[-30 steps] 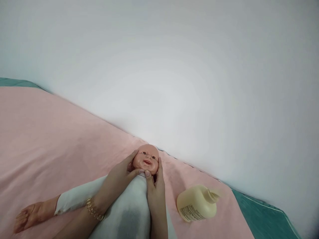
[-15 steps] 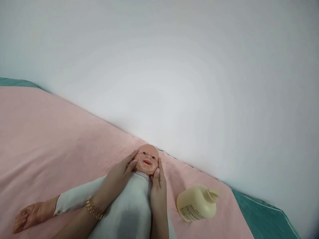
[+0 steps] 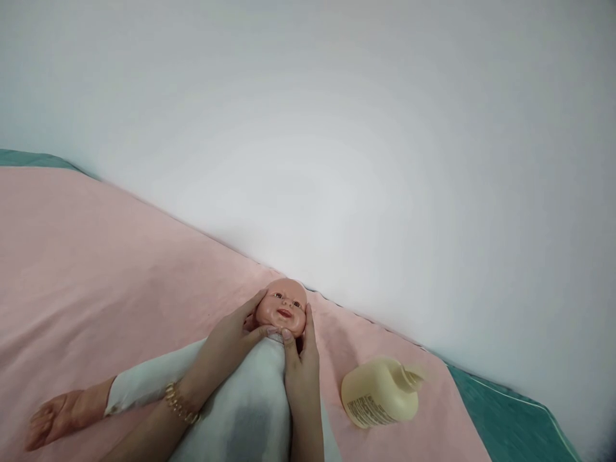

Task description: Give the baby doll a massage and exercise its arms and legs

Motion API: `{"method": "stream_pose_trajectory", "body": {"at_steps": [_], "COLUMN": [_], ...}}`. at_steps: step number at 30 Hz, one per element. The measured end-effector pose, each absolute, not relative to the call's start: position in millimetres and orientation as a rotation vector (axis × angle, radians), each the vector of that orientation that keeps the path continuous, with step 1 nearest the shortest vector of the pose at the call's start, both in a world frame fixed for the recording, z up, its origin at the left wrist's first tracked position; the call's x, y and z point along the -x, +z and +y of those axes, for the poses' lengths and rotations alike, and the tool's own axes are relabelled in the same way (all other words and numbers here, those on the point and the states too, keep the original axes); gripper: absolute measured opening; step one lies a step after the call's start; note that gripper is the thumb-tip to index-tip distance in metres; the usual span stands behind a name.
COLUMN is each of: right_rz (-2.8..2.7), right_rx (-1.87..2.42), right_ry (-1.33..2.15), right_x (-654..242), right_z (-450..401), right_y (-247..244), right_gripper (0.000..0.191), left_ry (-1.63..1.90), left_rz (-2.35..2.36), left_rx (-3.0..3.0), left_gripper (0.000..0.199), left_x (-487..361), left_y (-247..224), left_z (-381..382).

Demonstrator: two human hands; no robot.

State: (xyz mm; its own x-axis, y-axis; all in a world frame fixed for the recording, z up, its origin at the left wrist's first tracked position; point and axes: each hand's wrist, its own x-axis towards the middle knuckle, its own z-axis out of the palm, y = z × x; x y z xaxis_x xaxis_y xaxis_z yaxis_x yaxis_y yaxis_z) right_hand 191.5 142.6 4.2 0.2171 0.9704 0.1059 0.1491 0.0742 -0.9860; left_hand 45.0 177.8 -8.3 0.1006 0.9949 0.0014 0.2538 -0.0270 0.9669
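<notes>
The thumbs of the left hand (image 3: 231, 340) and right hand (image 3: 302, 372) have been brought to the white-clad plastic doll's (image 3: 283, 311) chin; its head is clasped between them over pink cloth (image 3: 120, 269), a yellow plastic bottle (image 3: 378, 391) placed rightward.

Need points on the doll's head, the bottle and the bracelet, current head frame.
doll's head (image 3: 285, 307): head view, on the face between nose and mouth.
bottle (image 3: 378, 390): head view, on the middle of the yellow body.
bracelet (image 3: 176, 404): head view, on the gold links across the wrist.
</notes>
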Motion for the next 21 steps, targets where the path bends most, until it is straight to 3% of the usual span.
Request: {"method": "stream_pose_trajectory", "body": {"at_steps": [10, 21], "right_rz": [-1.259, -1.17], "right_rx": [1.403, 1.414], "right_ry": [0.795, 0.866], "right_x": [-194.3, -192.7], "right_z": [142.3, 142.0], "right_y": [2.1, 6.1], "right_gripper": [0.062, 0.067], "left_ry": [1.06, 1.018], "left_rz": [1.333, 1.321], "left_rx": [-1.51, -1.466], "left_gripper": [0.06, 0.067], "left_x": [-45.1, -44.8], "left_y": [-7.2, -4.2], "left_z": [175.7, 175.0]}}
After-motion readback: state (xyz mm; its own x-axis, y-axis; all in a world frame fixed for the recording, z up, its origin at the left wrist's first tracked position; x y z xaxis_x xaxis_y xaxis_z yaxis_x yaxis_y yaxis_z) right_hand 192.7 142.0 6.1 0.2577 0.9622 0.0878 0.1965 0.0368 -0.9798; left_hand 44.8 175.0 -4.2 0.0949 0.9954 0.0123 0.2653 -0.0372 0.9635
